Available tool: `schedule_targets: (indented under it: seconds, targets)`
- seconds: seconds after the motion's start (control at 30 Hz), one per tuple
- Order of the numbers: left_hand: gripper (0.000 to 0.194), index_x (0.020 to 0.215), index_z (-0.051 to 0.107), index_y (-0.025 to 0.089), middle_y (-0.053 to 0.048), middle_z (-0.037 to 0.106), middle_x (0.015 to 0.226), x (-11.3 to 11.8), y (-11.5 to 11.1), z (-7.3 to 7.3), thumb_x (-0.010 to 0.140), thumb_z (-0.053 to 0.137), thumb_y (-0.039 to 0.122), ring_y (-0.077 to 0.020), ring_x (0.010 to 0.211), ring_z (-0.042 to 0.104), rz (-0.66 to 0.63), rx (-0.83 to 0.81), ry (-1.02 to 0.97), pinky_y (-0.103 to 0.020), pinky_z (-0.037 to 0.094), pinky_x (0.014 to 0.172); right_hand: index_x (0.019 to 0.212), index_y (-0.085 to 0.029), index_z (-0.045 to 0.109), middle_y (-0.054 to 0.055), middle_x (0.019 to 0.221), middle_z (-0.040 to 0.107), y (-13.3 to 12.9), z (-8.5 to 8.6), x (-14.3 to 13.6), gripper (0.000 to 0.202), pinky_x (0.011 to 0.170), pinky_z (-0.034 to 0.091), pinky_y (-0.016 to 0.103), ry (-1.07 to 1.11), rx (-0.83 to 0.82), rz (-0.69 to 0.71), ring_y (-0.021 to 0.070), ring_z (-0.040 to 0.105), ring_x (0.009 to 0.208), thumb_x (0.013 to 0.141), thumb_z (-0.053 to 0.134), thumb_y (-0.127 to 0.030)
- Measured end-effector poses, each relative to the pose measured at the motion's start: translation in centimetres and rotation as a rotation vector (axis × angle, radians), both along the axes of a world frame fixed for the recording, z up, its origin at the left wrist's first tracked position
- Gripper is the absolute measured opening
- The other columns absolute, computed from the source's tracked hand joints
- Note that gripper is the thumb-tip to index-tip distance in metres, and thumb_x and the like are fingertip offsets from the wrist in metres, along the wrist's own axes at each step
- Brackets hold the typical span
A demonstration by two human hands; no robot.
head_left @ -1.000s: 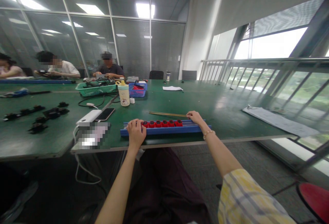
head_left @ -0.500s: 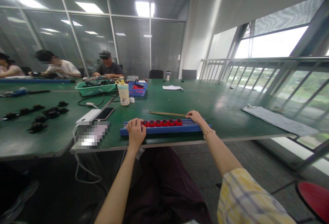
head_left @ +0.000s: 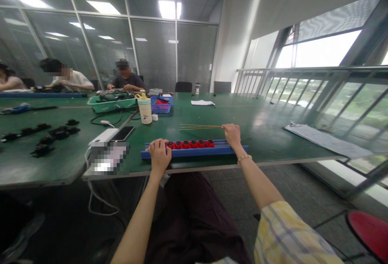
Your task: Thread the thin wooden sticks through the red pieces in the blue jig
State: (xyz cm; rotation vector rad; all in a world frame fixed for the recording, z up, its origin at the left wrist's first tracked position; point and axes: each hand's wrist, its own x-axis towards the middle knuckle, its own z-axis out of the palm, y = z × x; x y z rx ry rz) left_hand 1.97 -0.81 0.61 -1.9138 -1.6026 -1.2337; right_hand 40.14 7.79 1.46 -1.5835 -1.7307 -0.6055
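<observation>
A long blue rail lies crosswise near the table's front edge. Along its channel sits a row of several red blocks with dark tops. My left hand is closed over the rail's left end, beside the leftmost red block and partly covering it. Above the right end of the rail, my right hand pinches a few thin golden sticks. They fan out to the left behind the rail, and their right ends are hidden in my fingers.
To the left lie a phone, a white power strip and black parts. Farther back stand a cup, a green basket and a blue basket. Papers lie right. Several people sit across.
My right hand has moved back and slightly up from the rail's right end. The golden sticks have lifted with it and spread apart. My left hand stays on the rail.
</observation>
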Motion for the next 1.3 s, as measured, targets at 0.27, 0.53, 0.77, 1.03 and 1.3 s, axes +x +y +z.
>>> schedule_targets:
  seconds: [0.27,0.53,0.77,1.03,1.3]
  targets:
    - [0.022,0.104,0.063,0.02,-0.012,0.059,0.113,-0.1,-0.2,-0.1,0.086,0.049,0.02,-0.0302,0.111,0.047,0.008,-0.012,-0.01,-0.045,0.038,0.096,0.096,-0.02,0.069,0.008,0.096,0.073,-3.1,-0.5,-0.4,0.032,0.09,0.029,0.037,0.2,0.354,-0.014,0.0223,0.057,0.092,0.099,0.041,-0.036]
    - [0.027,0.11,0.059,0.018,-0.013,0.061,0.114,0.0,-0.4,0.1,0.087,0.047,0.019,-0.0297,0.112,0.048,0.015,0.009,-0.062,-0.045,0.038,0.098,0.086,-0.021,0.066,0.008,0.087,0.07,-7.2,-4.2,-1.5,0.033,0.086,0.034,0.035,0.34,0.293,0.113,0.0234,0.056,0.089,0.097,0.043,-0.041]
    - [0.031,0.115,0.058,0.016,-0.015,0.061,0.116,0.2,-0.3,0.3,0.086,0.046,0.018,-0.0305,0.115,0.048,0.023,0.021,-0.086,-0.047,0.036,0.099,0.083,-0.022,0.065,0.008,0.089,0.07,-7.6,-3.5,-1.9,0.027,0.09,0.035,0.037,0.332,0.133,0.199,0.024,0.057,0.093,0.095,0.045,-0.036]
    - [0.031,0.114,0.059,0.017,-0.014,0.061,0.117,0.1,-0.1,0.1,0.087,0.045,0.017,-0.03,0.116,0.047,0.027,0.016,-0.055,-0.046,0.035,0.099,0.083,-0.022,0.065,0.006,0.089,0.07,-7.6,-3.6,-1.8,0.027,0.089,0.035,0.037,0.366,0.094,0.23,0.023,0.057,0.094,0.095,0.045,-0.036]
    - [0.024,0.104,0.061,0.019,-0.011,0.064,0.11,0.2,-0.4,0.3,0.086,0.045,0.016,-0.0286,0.113,0.049,0.009,0.024,-0.049,-0.044,0.035,0.098,0.083,-0.022,0.065,0.006,0.089,0.07,-7.6,-3.6,-1.7,0.025,0.09,0.034,0.037,0.375,0.09,0.251,0.023,0.057,0.094,0.094,0.048,-0.037]
